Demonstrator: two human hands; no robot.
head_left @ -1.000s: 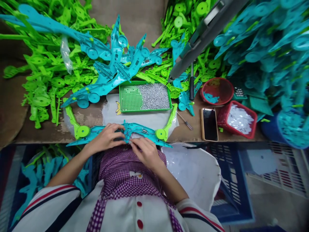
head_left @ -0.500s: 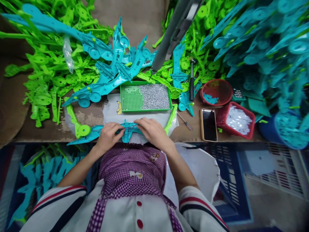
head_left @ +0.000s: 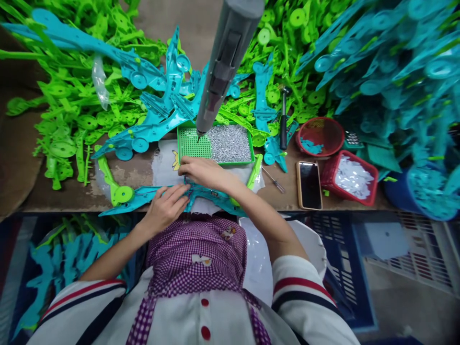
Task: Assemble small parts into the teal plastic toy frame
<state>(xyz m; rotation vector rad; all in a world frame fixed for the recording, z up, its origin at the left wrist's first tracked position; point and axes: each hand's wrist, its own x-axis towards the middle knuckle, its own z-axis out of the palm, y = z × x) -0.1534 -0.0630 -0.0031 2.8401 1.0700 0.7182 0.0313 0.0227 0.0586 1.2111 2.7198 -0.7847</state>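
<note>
Our right hand (head_left: 197,168) has shifted from the three o'clock side of the blue plastic frame (head_left: 200,192) to its twelve; the hanging power driver (head_left: 217,81) has swung to twelve likewise, tip over the green tray (head_left: 190,161). We position the frame along the near edge of the bench (head_left: 138,167), presumably for close work. Our left hand (head_left: 167,206) lies across its centre, apparently steadying it; whether either hand grips anything, we cannot tell. Silver pieces (head_left: 232,143) occupy the tray at one o'clock, probably for short reach.
</note>
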